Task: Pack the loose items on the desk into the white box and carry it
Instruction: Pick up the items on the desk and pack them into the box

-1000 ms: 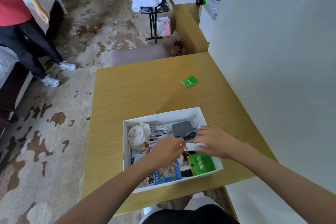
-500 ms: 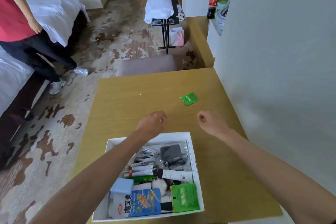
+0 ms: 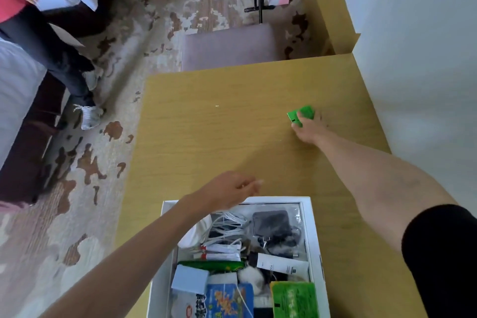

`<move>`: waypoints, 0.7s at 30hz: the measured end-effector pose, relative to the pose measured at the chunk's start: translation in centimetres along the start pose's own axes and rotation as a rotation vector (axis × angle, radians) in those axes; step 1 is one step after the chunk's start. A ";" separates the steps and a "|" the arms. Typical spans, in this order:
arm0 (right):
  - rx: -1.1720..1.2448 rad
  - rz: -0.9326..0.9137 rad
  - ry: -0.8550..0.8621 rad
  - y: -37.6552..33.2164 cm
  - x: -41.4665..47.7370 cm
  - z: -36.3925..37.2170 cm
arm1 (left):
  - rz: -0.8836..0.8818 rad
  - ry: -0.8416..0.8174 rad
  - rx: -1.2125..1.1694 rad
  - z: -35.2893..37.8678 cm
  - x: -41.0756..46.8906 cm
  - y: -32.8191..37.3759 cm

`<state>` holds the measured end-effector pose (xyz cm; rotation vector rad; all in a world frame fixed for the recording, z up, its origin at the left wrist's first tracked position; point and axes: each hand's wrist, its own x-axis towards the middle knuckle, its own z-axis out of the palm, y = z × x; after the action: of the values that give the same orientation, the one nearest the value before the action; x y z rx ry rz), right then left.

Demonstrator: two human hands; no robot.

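The white box (image 3: 313, 235) sits at the near edge of the wooden desk (image 3: 206, 137), filled with several items: white cables, a dark adapter, tubes, a blue packet and a green packet. A small green packet (image 3: 302, 114) lies on the desk at the far right. My right hand (image 3: 307, 128) reaches out to it, fingers on the packet and starting to pinch it. My left hand (image 3: 229, 192) hovers over the box's far rim, fingers loosely curled, holding nothing.
A white wall (image 3: 413, 72) borders the desk on the right. A padded stool (image 3: 227, 46) stands beyond the desk's far edge. A person in a red top and dark trousers (image 3: 46, 41) stands on the patterned carpet at the left, by a bed.
My right hand has stretched forward from near the box to the green packet. My left hand stays over the box's far rim. The view tilted down and nearer.
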<state>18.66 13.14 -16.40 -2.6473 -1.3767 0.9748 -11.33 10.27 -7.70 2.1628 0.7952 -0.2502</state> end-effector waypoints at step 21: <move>1.051 -0.240 0.169 -2.0 -10.3 -2.9 | 0.382 0.126 0.541 0.3 -0.2 0.2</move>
<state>14.37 7.52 -8.08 -1.6864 -0.7660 1.0104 -11.33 9.89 -7.72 2.8105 0.3885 -0.1403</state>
